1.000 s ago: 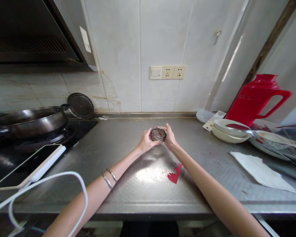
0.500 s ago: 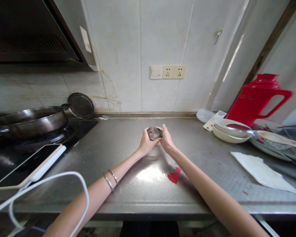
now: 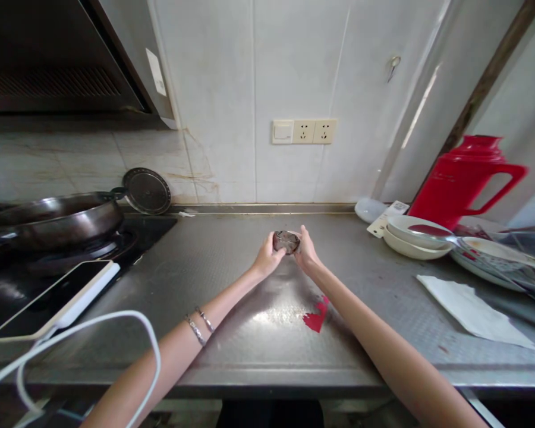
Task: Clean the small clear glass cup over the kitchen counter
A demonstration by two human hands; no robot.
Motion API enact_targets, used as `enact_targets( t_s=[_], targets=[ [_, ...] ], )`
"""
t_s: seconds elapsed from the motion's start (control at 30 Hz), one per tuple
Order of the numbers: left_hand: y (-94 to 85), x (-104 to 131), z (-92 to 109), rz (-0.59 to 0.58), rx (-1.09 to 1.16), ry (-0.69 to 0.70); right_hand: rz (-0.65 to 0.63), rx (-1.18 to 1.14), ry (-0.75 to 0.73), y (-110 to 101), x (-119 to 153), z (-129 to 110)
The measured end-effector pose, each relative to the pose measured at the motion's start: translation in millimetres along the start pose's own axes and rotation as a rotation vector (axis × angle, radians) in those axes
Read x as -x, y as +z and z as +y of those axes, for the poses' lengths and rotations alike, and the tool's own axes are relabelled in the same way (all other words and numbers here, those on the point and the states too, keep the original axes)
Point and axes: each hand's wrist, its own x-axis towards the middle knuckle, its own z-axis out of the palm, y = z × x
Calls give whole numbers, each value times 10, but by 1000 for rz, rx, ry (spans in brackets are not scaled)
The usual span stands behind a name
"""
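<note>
Between my hands, above the middle of the steel counter [image 3: 232,249], is a small round container [image 3: 287,241] with a dark, glassy look; its exact kind is too small to tell. My left hand [image 3: 268,254] wraps round its left side, the thumb lying across the near edge. On its right side my right hand [image 3: 307,251] is closed against it, with the thumb pointing up. Both palms hide part of its sides. A torn red scrap [image 3: 316,316] lies on the counter near my right forearm.
At left are a pan [image 3: 57,220] on the black stove and a phone [image 3: 49,300] with a white cable [image 3: 129,314]. At right stand stacked bowls [image 3: 417,241], a red thermos jug [image 3: 459,184] and a white paper sheet [image 3: 472,312]. Wall sockets [image 3: 313,131] are behind.
Both hands have shifted slightly to the right with the round container, which now faces me at a slightly different angle. The other things have stayed in place.
</note>
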Motion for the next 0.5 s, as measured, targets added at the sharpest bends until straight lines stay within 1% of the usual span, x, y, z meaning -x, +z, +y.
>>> enact_targets(
  t_s=[0.13, 0.23, 0.3, 0.4, 0.5],
  targets=[
    [-87, -63, 21, -13, 39, -52, 4, -37, 54, -12, -13, -80],
    [-114, -63, -5, -108, 106, -91, -37, -31, 83, 38, 33, -76],
    [-110, -55, -34, -150, 160, -84, -67, -17, 85, 70, 66, -67],
    [-96, -53, -67, -140, 131, -59, -63, 8, 54, 91, 88, -59],
    [-86, -60, -74, -72, 16, -35, -62, 38, -12, 91, 77, -30]
  ],
)
